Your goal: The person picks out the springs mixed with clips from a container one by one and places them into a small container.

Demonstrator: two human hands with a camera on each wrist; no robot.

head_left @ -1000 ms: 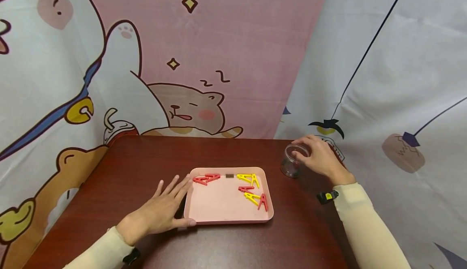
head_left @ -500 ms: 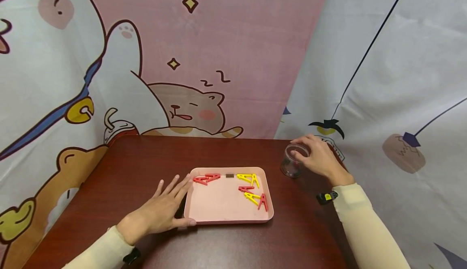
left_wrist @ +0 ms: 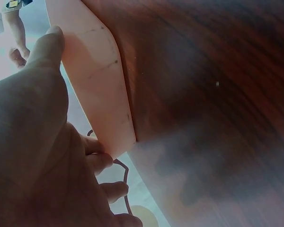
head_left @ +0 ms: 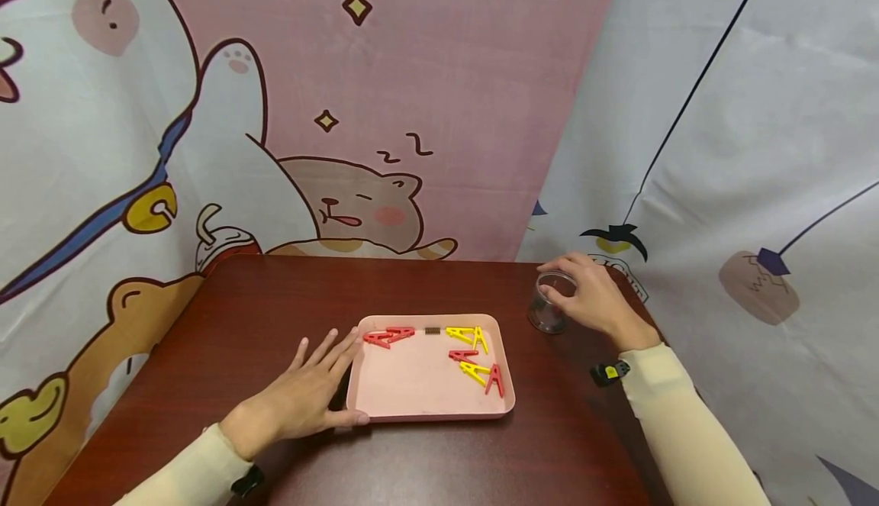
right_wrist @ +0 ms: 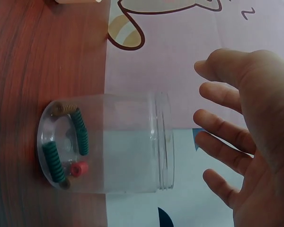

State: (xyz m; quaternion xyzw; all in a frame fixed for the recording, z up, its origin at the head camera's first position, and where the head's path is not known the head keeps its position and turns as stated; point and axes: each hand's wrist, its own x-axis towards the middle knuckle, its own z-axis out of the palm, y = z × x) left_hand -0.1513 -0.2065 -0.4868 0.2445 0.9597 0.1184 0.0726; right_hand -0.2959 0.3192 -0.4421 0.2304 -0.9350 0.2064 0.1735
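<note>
My left hand lies spread at the left end of a pink tray. Its fingers are straight, with a fingertip at the tray's far left corner and the thumb at the near left one. Red clips, yellow clips and a small dark spring lie in the tray. My right hand hovers at the mouth of a clear, lidless jar, fingers loosely bent and holding nothing. In the right wrist view, green springs, brownish springs and a red piece lie at the jar's bottom.
The dark wood table carries the tray and the jar. A printed cloth hangs behind the table's far edge and along its right side. The jar stands to the right of the tray, near the far right corner.
My right hand has shifted slightly left over the jar's mouth. The left hand, the tray and the jar have not moved.
</note>
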